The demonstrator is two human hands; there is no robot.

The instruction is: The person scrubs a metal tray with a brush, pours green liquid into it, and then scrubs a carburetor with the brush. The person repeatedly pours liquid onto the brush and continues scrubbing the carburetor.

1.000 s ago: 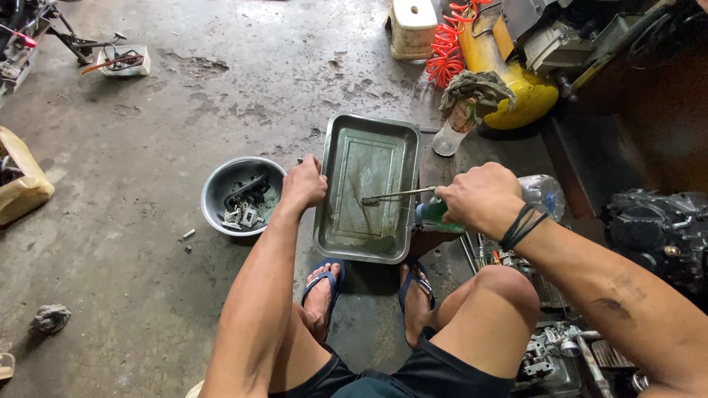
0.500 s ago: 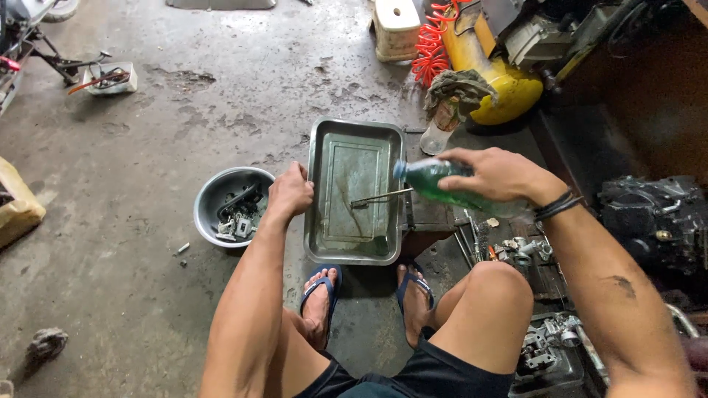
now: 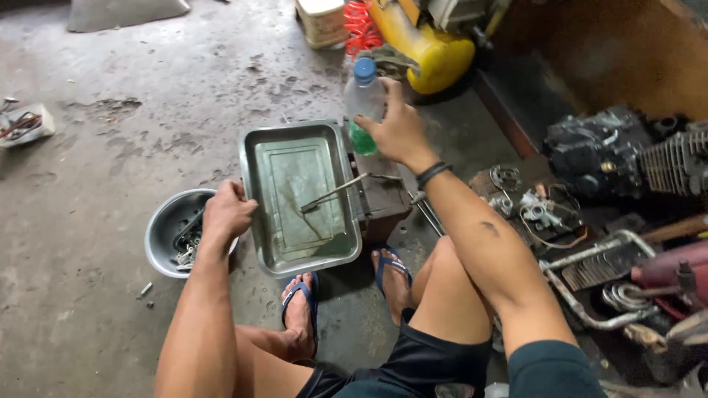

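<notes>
A person in dark shorts and blue flip-flops (image 3: 301, 308) sits low over a shallow metal tray (image 3: 259, 221) on a stained concrete floor (image 3: 96, 155), knees spread either side of the tray's near end. The left hand (image 3: 227, 212) is curled closed on the tray's left rim. Just left of the tray, touching that hand's wrist side, stands a round grey bowl (image 3: 161, 228) holding loose screws and small metal parts. Inside the tray lies a thin film of liquid, and a slim metal tool (image 3: 333, 193) rests slantwise across the tray's right rim, its far end on a dark, rusty block (image 3: 383, 199) that butts against the tray's right side.

Beyond the tray's far right corner, the right hand (image 3: 394, 133), a dark band on its wrist, is wrapped tight around a clear plastic bottle (image 3: 363, 92) with a blue cap and a little green liquid, held upright above the block. To the right of the tray, engine parts, coiled cable and bent tubing crowd the floor. Farther off beyond the tray sit a yellow tank (image 3: 428, 48), a coiled red hose (image 3: 359, 26) and a pale container (image 3: 323, 18).
</notes>
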